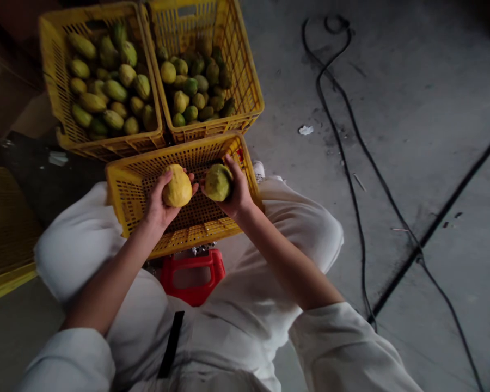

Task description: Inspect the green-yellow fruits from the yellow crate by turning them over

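My left hand is closed around a yellow papaya with a lumpy, ridged skin. In my right hand sits a rounder, green papaya, the fingers wrapped round its far side. Both hands are close together above a yellow plastic crate between my knees, and the fruits do not touch. The crate's slatted floor shows beneath the hands. Beyond it stand a left crate and a right crate, each holding many green and yellow papayas.
A red plastic stool shows between my legs. Black cables and a thicker dark line run across the concrete floor at right. A scrap of white paper lies there. Another yellow crate is at far left.
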`<state>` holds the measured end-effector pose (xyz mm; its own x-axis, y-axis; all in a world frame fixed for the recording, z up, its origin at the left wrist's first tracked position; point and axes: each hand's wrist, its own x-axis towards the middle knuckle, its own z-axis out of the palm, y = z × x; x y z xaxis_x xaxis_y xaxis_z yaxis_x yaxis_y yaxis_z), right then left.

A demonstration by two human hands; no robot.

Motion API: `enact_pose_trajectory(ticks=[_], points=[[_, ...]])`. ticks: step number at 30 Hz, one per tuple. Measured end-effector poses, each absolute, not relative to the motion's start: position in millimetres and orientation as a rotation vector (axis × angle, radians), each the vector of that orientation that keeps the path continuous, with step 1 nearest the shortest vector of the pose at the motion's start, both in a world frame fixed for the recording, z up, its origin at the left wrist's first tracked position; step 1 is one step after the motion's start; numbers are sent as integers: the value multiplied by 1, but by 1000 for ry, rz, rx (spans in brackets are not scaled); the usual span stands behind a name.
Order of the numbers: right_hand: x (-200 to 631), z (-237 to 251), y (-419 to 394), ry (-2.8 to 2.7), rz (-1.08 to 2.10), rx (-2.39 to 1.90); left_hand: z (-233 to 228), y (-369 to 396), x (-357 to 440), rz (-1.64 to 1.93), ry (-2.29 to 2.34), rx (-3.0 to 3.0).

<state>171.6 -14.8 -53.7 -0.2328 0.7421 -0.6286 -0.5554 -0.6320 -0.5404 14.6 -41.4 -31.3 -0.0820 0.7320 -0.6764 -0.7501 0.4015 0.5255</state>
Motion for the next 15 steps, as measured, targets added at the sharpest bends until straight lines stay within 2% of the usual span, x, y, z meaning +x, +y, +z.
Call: enact_pose_trajectory(ticks=[15], points=[[170, -64, -13, -97, 1957, -1287, -30, -38, 13, 1133, 1183, -14]])
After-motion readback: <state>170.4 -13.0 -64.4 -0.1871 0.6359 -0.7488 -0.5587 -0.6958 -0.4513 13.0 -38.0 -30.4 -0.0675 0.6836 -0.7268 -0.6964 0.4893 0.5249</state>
